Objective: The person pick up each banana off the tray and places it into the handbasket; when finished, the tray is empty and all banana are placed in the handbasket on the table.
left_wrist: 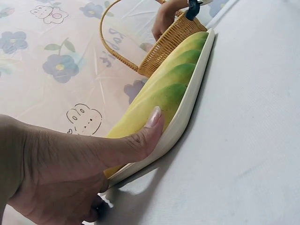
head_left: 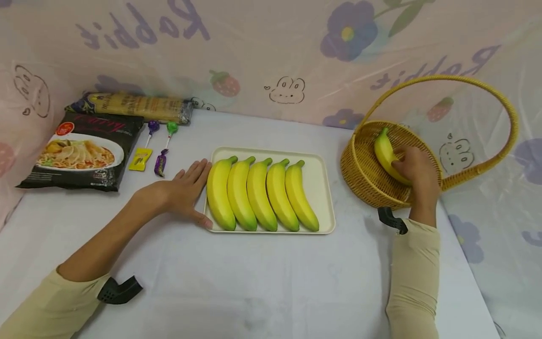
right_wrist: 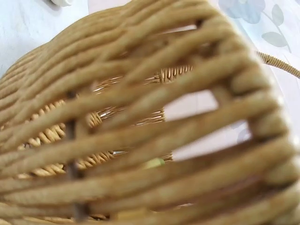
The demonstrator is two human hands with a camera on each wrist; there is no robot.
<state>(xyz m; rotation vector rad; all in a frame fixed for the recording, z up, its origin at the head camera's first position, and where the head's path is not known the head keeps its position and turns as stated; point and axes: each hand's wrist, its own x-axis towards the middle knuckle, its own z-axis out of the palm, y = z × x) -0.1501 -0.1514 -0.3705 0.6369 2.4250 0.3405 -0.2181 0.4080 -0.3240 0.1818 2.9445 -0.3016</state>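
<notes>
On white cloth-covered tabletop (head_left: pixel 254 282), at right: round woven wicker basket with tall hoop handle (head_left: pixel 364 174), well apart from cream rectangular plastic tray (head_left: pixel 323 188) at centre. Inside basket, one yellow banana with green tip (head_left: pixel 384 151), lying against the far wall, stem up. Right hand (head_left: pixel 412 165) reaching over near rim, fingers curled round that banana's lower half, gripping it. Right wrist view filled by blurred wicker weave (right_wrist: pixel 150 122); only a sliver of yellow-green visible through the gaps.

On tray, row of five yellow bananas with green ends (head_left: pixel 262 195), side by side, touching, stems pointing away. Left hand (head_left: pixel 186 193) flat on tabletop just beside tray's left edge, fingers straight and relaxed, holding nothing; thumb (left_wrist: pixel 147 133) pressed against tray rim (left_wrist: pixel 187 108) next to leftmost banana.

At far left: black noodle packet with picture of a dish (head_left: pixel 82 150), long brown-and-black packet (head_left: pixel 135 106) behind it against the flowered plastic backdrop (head_left: pixel 271 47). Between packet and tray: purple lollipop (head_left: pixel 152 127), green lollipop (head_left: pixel 171 128), small yellow wrapped sweet (head_left: pixel 140 159), small purple wrapped sweet (head_left: pixel 160 162).
</notes>
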